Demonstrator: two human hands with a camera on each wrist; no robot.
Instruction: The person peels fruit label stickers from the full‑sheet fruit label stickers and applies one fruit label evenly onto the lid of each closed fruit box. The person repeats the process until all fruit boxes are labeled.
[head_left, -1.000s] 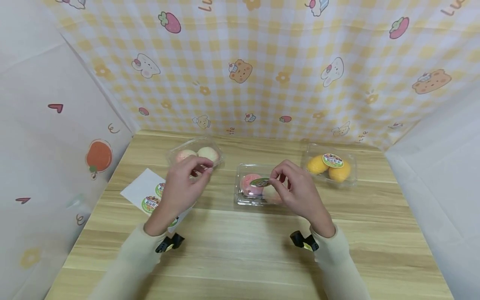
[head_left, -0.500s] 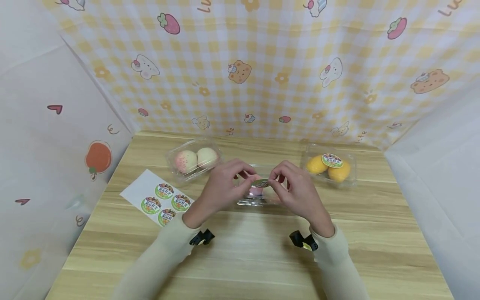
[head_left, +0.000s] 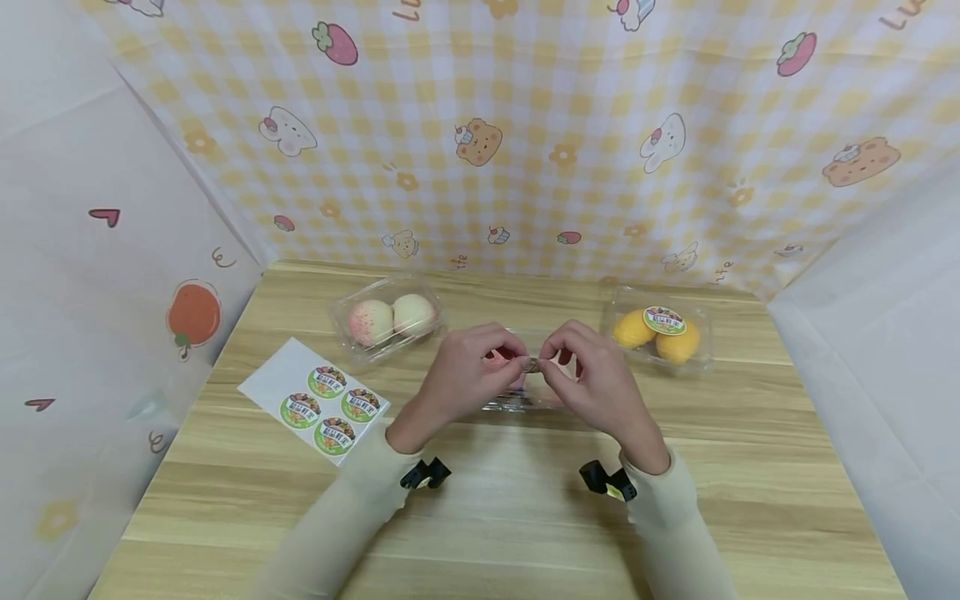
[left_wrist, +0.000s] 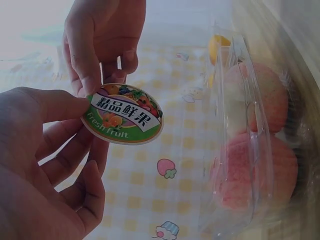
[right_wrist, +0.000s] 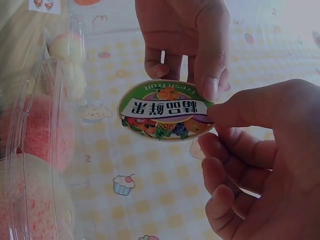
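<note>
Both hands meet over the middle clear plastic box and pinch a small oval fruit sticker by its edge. The left hand has its thumb and finger at one edge. Close beside it, the thumb and finger of the right hand grip the same edge, as the right wrist view shows. The sticker's printed face, green with a fruit picture and "Fresh fruit" lettering, shows in both wrist views. Inside the box lie two pinkish peaches, partly hidden by the hands in the head view.
At the left lies a white sticker sheet with several oval stickers. Behind it stands a clear box with two peaches. A box of two yellow fruits at the right bears a sticker. A checked curtain hangs behind.
The left hand has moved right from near the back left peach box to the sticker and now pinches it too. The right hand has stayed in place, holding the sticker.
</note>
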